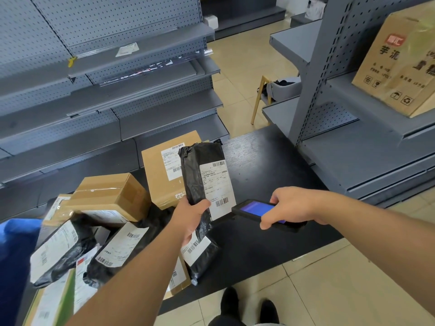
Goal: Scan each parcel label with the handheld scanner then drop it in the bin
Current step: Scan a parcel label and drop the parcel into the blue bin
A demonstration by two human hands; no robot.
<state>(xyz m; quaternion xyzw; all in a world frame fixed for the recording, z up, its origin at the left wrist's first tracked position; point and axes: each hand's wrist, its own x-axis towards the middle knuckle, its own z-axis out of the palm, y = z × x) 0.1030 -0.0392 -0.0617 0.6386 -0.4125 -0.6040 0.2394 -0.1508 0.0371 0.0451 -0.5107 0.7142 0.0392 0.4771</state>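
Left hand [191,217] grips a black parcel [200,172] upright above the table's near edge; right hand [286,205] holds the scanner [261,212] just right of its label [217,189].
The thumb sits beside the lower barcode (could block the scan); slippery wrap might slide.

Both bare forearms reach forward from the lower edge of the view, over the near edge of the table. The left hand [191,216] is raised, its fingers curled round the lower end of a black parcel [202,170], thumb lying across the front beside the label, holding it upright. The right hand [286,207] comes in from the right, wrist bent slightly, fingers wrapped over the top of a handheld scanner [255,211] and thumb on its near side.
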